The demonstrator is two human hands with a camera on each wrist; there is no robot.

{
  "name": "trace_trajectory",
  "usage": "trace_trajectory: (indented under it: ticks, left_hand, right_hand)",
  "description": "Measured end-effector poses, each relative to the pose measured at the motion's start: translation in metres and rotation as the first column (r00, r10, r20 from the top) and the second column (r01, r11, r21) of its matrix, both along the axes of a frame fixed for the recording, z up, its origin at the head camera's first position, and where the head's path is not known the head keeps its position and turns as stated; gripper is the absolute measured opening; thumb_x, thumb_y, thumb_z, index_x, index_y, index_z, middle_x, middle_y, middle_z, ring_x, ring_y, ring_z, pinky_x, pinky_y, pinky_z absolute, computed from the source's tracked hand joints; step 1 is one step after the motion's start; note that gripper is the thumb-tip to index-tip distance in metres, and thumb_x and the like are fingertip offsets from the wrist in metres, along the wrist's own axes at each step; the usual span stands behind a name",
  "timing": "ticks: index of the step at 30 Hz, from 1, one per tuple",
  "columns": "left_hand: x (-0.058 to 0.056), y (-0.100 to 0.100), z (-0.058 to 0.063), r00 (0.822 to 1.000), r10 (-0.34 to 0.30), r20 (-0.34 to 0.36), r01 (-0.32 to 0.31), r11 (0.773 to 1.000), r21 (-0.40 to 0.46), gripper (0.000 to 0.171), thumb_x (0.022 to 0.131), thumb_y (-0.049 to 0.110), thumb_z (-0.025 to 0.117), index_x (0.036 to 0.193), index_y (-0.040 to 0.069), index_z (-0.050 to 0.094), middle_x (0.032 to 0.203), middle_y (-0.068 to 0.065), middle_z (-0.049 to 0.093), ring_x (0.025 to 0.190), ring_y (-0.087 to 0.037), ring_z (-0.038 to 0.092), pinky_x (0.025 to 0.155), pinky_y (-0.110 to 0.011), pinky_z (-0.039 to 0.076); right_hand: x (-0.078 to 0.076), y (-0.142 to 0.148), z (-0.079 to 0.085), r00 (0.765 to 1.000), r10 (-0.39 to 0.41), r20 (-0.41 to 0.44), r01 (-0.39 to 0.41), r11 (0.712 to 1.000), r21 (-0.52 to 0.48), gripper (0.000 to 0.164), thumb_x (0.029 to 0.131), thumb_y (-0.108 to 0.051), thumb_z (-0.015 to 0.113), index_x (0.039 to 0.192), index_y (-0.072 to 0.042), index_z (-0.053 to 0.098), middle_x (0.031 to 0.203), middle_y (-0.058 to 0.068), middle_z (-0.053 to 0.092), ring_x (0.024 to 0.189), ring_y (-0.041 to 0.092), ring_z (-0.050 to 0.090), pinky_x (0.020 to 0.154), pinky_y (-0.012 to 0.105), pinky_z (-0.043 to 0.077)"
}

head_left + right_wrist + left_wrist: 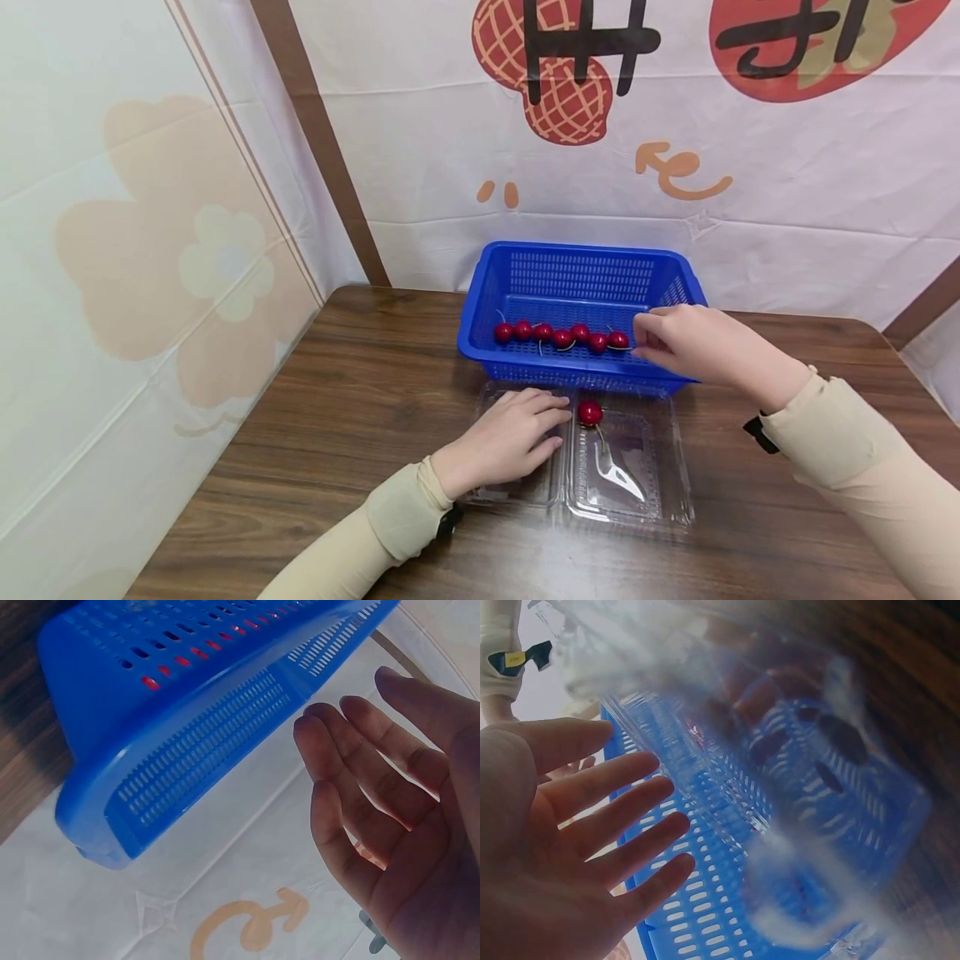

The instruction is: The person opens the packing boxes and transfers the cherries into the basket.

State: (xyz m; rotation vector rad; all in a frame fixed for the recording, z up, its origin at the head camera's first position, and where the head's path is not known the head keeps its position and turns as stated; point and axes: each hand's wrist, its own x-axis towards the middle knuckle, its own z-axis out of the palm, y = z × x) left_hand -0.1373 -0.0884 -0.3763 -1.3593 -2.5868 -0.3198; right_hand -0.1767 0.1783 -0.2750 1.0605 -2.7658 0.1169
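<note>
My left hand (pixel 510 437) lies over the left half of a clear plastic clamshell box (pixel 675 467), its fingers spread and straight in the left wrist view. A single red cherry (pixel 590 412) with a stem sits in the box's right half, just beyond the fingertips. Above the right side of a blue plastic basket (pixel 472 325) hovers my right hand (pixel 686 340), with its fingers loosely bent and nothing between them in the right wrist view. Inside the basket, several cherries (pixel 562 338) lie in a row. The rightmost one is close to the right fingertips.
The box and basket stand on a brown wooden table (pixel 300 433), the basket right behind the box. A white printed cloth (pixel 420 150) hangs along the table's back edge, and another pale cloth (pixel 67 400) with a flower is at the left.
</note>
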Motion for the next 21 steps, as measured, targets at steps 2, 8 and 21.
trace_trajectory:
  ticks: [2,8,21]
  left_hand:
    - [0.0,0.0,0.0,1.0,0.002,0.002,-0.002,1.0,0.0,0.034,0.09,0.03,0.052,0.118,0.013,0.063,0.128,-0.003,0.058,0.116,-0.018,0.047,0.094,-0.037,0.043]
    - [-0.001,0.0,-0.001,1.0,0.003,-0.003,-0.003,1.0,0.001,0.034,0.09,0.03,0.052,0.118,0.013,0.063,0.128,-0.003,0.058,0.116,-0.018,0.047,0.094,-0.037,0.043]
    - [-0.001,0.0,0.0,1.0,0.005,-0.004,-0.005,1.0,-0.002,0.034,0.09,0.03,0.052,0.118,0.013,0.063,0.128,-0.003,0.058,0.116,-0.018,0.047,0.094,-0.037,0.043]
  right_hand:
    - [0.003,0.001,-0.001,1.0,0.002,-0.003,-0.002,1.0,-0.007,0.019,0.081,-0.024,0.067,0.071,-0.02,0.051,0.061,-0.01,0.046,0.053,0.006,0.042,0.046,0.025,0.038]
    - [0.01,0.003,-0.006,1.0,0.003,-0.016,-0.003,1.0,-0.02,0.019,0.08,-0.023,0.068,0.072,-0.021,0.051,0.062,-0.011,0.046,0.051,0.004,0.041,0.044,0.024,0.038]
    - [0.022,-0.003,-0.019,0.995,0.067,-0.069,-0.068,0.997,-0.023,0.019,0.077,-0.023,0.072,0.073,-0.02,0.053,0.065,-0.011,0.051,0.052,0.002,0.042,0.045,0.024,0.04]
